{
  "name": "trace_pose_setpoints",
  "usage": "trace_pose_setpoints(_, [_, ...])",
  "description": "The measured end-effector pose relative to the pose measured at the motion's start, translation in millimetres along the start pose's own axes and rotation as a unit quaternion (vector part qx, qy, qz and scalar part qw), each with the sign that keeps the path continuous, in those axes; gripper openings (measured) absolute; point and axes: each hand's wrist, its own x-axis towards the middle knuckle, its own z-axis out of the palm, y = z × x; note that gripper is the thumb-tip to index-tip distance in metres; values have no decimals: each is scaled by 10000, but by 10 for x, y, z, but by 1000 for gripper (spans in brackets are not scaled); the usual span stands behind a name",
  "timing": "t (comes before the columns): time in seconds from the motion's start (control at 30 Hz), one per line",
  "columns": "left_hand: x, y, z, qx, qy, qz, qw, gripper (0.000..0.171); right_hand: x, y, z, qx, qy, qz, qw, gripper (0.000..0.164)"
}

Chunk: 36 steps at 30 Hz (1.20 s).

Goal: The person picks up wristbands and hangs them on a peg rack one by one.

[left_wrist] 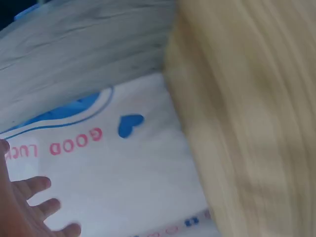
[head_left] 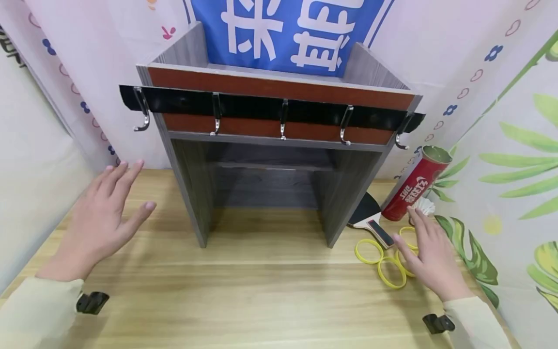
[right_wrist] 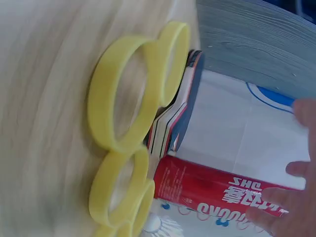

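My left hand [head_left: 100, 215] hovers over the left side of the table, fingers spread and holding nothing. Its fingertips [left_wrist: 47, 207] show at the lower left of the left wrist view. On the other side, my right hand [head_left: 436, 254] is just right of several yellow rings [right_wrist: 101, 98], its fingers extended and nothing in them. Behind the rings, a table tennis racket [head_left: 365, 211] lies beside the grey stand. A red tube [head_left: 410, 191], open at the top, leans to the right there. The white shuttlecock [head_left: 426, 206] near the tube is partly hidden by my right fingers.
In the middle stands a grey wooden stand [head_left: 183, 194] with an open-topped upper box. Across its red-brown front runs a black rail [head_left: 250, 106] with several metal hooks, its ends jutting past both sides. Printed curtains [head_left: 514, 203] enclose the wooden table [head_left: 261, 300].
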Motion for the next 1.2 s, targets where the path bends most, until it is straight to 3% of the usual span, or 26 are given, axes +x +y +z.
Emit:
trace_pose_setpoints(0.07, [36,60,-10,-555,124,7,9984,74,-7,16,-22,411,202,21,9990,67])
trace_pose_setpoints(0.17, [96,182,9,-1386,346,54,9897,73,-46,78,-52,751,370,141,9964,49])
trace_pose_setpoints(0.27, [165,320,31,-2075,681,255,9755,69,-117,186,-64,651,268,360,9969,35])
trace_pose_setpoints(0.37, [225,460,26,-2745,718,294,9584,66,-212,320,-68,450,-27,693,9966,31])
trace_pose_setpoints(0.43, [264,532,22,-3264,634,252,9428,67,-271,414,-73,242,-209,903,9954,31])
trace_pose_setpoints(0.57, [328,604,33,-4454,460,290,8937,68,-347,582,-71,-175,-343,1218,9918,33])
trace_pose_setpoints(0.67, [355,630,36,-4760,445,292,8778,67,-371,681,-54,-338,-478,1458,9876,36])
trace_pose_setpoints(0.8, [377,679,41,-4496,476,254,8916,68,-387,797,-13,-438,-679,1658,9829,39])
trace_pose_setpoints(0.87, [393,700,52,-4471,515,268,8926,69,-397,851,2,-461,-704,1695,9819,37])
trace_pose_setpoints(0.93, [402,719,58,-4317,569,245,8999,72,-403,892,4,-421,-768,1814,9795,36])
trace_pose_setpoints(1.2, [414,749,57,-3776,602,168,9238,77,-352,913,-68,-300,-1256,2559,9580,32])
